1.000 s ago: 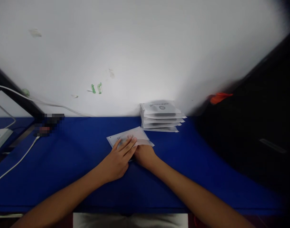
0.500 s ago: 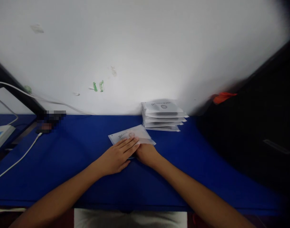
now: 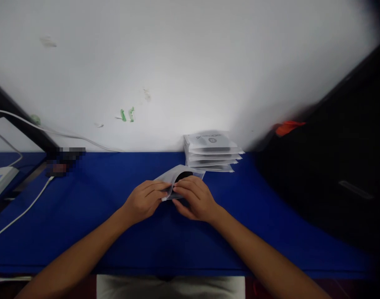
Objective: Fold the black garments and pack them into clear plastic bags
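Note:
A frosted plastic bag (image 3: 178, 170) lies on the blue table (image 3: 121, 253) in front of me, its near edge lifted so that something black (image 3: 184, 175) shows inside. My left hand (image 3: 146, 201) is closed on the bag's left part, near a white slider at its corner. At the mouth of the bag, my right hand (image 3: 196, 198) has its fingertips at the raised edge beside the black item; what exactly they pinch is hidden. Behind, against the wall, stands a stack of similar bags (image 3: 211, 151) with dark print on top.
On the left are a pixelated dark item (image 3: 65, 162) with a white cable (image 3: 28, 207) and a white power strip (image 3: 1, 180). A large black object (image 3: 327, 174) with an orange piece (image 3: 288, 128) fills the right side.
My right hand has come out from under the bag's flap and now rests at its opening. My left hand has moved from lying flat on the bag to gripping its edge, which is raised.

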Available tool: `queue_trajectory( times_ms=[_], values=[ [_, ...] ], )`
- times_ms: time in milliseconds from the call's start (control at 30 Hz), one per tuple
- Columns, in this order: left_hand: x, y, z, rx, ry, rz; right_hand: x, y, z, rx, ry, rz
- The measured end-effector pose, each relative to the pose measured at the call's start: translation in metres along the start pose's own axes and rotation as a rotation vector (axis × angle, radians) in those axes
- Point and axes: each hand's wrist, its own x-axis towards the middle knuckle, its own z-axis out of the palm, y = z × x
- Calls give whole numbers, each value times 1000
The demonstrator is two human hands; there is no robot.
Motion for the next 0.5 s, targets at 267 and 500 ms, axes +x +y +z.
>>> queue_trajectory(
  times_ms=[267,500],
  values=[
    [4,9,0,19,43,22,6,-12,4,-133,39,-154],
    [5,13,3,-14,43,6,4,-13,4,-146,2,-159]
  ],
)
